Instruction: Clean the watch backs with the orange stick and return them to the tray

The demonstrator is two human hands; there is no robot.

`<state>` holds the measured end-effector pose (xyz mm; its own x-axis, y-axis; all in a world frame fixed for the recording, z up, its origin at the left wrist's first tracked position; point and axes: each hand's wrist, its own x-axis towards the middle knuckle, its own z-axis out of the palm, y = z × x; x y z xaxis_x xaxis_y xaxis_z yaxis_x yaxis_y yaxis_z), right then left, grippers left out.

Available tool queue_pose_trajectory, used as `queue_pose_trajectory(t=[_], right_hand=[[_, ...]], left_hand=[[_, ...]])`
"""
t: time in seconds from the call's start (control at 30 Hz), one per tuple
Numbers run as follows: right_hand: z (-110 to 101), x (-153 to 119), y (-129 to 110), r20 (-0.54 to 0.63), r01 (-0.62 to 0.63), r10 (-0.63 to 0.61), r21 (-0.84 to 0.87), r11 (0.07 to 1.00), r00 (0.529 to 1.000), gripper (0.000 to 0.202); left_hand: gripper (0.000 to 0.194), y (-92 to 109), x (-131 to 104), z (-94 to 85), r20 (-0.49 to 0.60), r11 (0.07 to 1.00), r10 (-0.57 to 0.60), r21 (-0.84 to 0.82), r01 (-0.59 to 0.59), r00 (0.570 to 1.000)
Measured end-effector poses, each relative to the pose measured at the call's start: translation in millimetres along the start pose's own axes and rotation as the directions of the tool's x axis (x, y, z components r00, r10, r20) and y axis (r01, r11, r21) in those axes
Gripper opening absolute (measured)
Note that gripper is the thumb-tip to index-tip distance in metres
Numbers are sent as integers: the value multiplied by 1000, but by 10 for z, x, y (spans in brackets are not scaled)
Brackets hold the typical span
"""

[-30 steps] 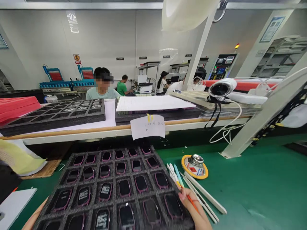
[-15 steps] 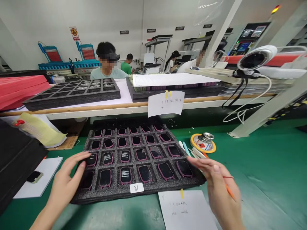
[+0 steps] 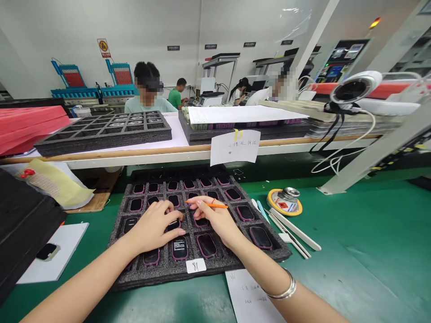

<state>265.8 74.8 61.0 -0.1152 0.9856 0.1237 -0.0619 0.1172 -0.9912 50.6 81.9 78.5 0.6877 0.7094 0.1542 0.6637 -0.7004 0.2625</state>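
Observation:
A black foam tray (image 3: 161, 272) holds rows of smartwatches with dark screens and purple cases, one per compartment; some screens show white text, as on the smartwatch (image 3: 180, 248) in the front row. My left hand (image 3: 155, 226) reaches over the tray, thumb and fingers closed about the edges of a smartwatch (image 3: 173, 224) in the second row from the front. That watch sits in its compartment, partly covered by the fingers. Just to the right, my right hand (image 3: 212, 215) is closed on a thin orange pen-like stick (image 3: 217, 206), its tip pointing left.
Right of the tray lie tweezers (image 3: 291, 235) and a yellow tape roll (image 3: 272, 197) with a metal-topped container. A labelled paper (image 3: 245, 291) lies in front. Above runs a shelf edge (image 3: 151, 157) with another foam tray (image 3: 107, 137). A webcam (image 3: 353, 89) hangs right; a person (image 3: 148, 101) sits opposite.
Both hands have moved inward from the tray's sides to its middle. My left hand has closed about a smartwatch; the orange stick has come over the tray in my right hand.

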Motion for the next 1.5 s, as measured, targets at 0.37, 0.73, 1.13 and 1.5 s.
queue_pose_trajectory(t=[0.37,0.73,1.13,1.5], right_hand=[[70,-130,72,54,-48,50,-37,998,997,31],[83,-130,89,79,-55,67,-146,988,995,22],[103,-105,69,77,-65,74,-122,990,994,24],[77,-31,10,53,-67,68,-13,998,996,34]], left_hand=[[17,-230,-124,48,-78,983,93,-151,-104,993],[39,-171,-134,71,-83,945,-154,-302,123,985],[44,-155,-136,95,-75,945,-166,-297,137,983],[27,-170,-293,-56,-64,972,-190,127,196,980]])
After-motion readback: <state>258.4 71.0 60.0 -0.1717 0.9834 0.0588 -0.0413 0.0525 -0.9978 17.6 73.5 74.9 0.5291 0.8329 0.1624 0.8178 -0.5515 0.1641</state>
